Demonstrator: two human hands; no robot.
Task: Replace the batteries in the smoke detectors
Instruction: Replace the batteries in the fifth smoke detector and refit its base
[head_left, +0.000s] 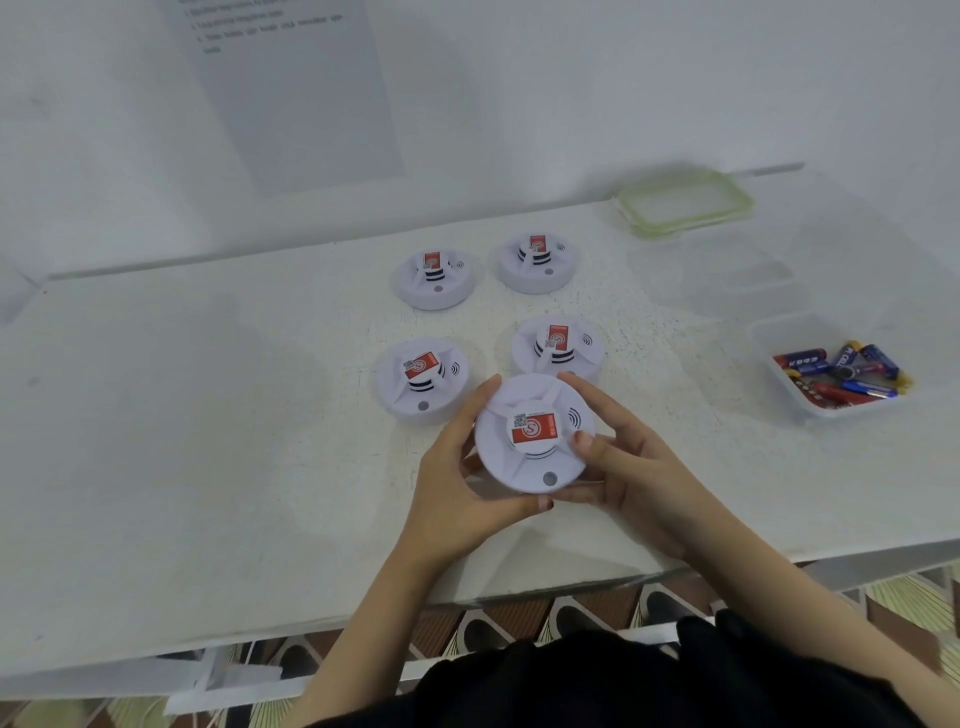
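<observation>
Both hands gripped one smoke detector (532, 434) just above the near middle of the table (208, 415). The left hand (457, 467) cupped its left rim, with its fingers curled over the far edge and its thumb under the near edge. The right hand (623, 467) wrapped the right rim, with its thumb resting on the front face beside the red label. The disc faced up toward the camera, so its back was hidden; that is probably where the battery bay sits, and the coming move likely depended on turning it over or twisting the base off. Four other detectors (422, 379) sat face-up on the table just beyond the hands, with the nearest right one (558, 348) almost touching the held unit. The batteries (841, 371) lay jumbled, mostly left to right, in a clear container (795, 405) well off to the right, nearer the right hand. The container's green-rimmed lid (685, 202) lay farther back.
</observation>
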